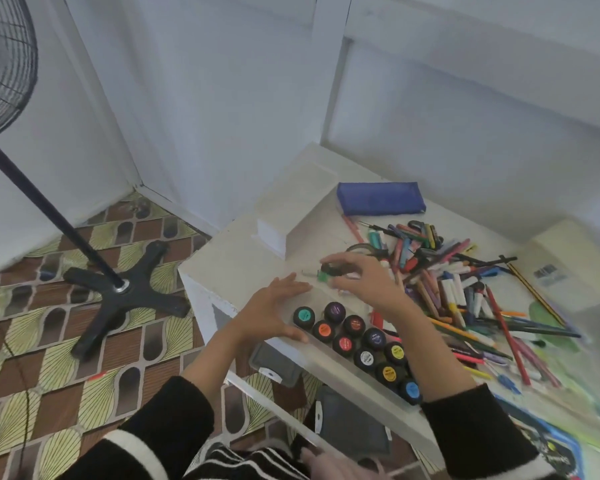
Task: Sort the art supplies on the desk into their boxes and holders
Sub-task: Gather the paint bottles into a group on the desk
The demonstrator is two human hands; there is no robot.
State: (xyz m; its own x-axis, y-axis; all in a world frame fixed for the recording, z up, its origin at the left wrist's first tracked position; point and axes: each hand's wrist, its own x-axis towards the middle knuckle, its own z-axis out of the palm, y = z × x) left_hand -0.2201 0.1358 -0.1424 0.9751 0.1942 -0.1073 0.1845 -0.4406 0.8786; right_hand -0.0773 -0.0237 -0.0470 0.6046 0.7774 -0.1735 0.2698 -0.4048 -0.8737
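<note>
Paint pots (354, 336) line the tray (326, 365); left hand (274, 306) grip spread on it, right hand (364, 282) grip pinching a dark object (330, 269); pen heap (465, 299) unsorted.

1. White desk (229, 258) is carrying everything.
2. Clear box (326, 368) of paint jars (352, 325) is sitting along the near edge.
3. Pile of pens and crayons (465, 299) is sprawling mid-desk.
4. Blue pencil case (380, 198) is lying behind the pile.
5. White box (291, 216) is sitting far left, cream box (568, 265) right.
</note>
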